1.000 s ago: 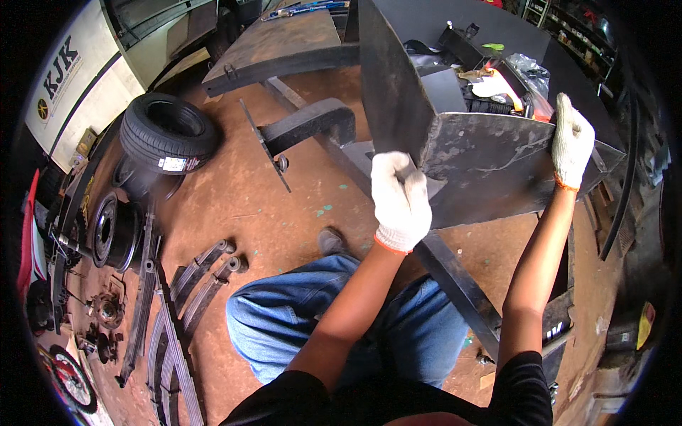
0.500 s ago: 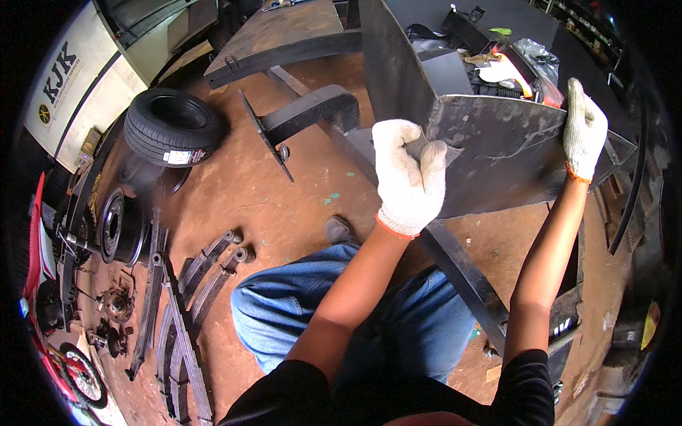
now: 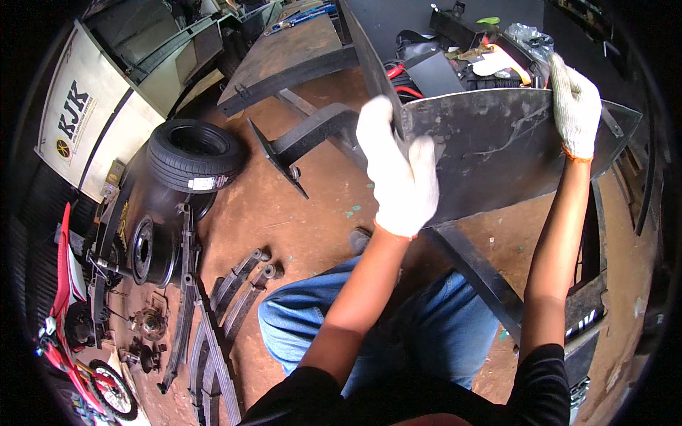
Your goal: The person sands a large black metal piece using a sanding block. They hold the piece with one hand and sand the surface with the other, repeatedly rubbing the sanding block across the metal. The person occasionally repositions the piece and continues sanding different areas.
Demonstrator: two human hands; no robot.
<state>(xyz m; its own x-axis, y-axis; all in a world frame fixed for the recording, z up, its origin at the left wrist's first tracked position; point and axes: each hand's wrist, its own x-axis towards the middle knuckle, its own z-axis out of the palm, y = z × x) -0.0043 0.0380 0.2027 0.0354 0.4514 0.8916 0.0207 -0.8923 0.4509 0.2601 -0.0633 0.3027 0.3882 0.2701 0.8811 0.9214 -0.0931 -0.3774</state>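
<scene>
The black steel box (image 3: 490,153) is up in front of me, just right of centre, its open top facing up, one corner toward me. My left hand (image 3: 398,177) is at that corner, thumb and fingers spread wide with the edge between them; whether they press on it I can't make out. My right hand (image 3: 577,113) is at the top rim further right, fingers close together and pointing up; how tightly they hold is hidden from me.

I judge this step as handling the box by its edges. A firm hold would call for drawing my left fingers in around the corner while my right steadies the rim.

Inside the box, red cable (image 3: 407,91) lies near the left wall, beside a flat dark panel (image 3: 432,74). Further right sit a white-and-orange piece (image 3: 495,65) and clear plastic wrapping (image 3: 534,41).

A dark steel beam (image 3: 477,273) slants below; leftward lie a tyre (image 3: 188,160) and leaf springs (image 3: 213,355).
</scene>
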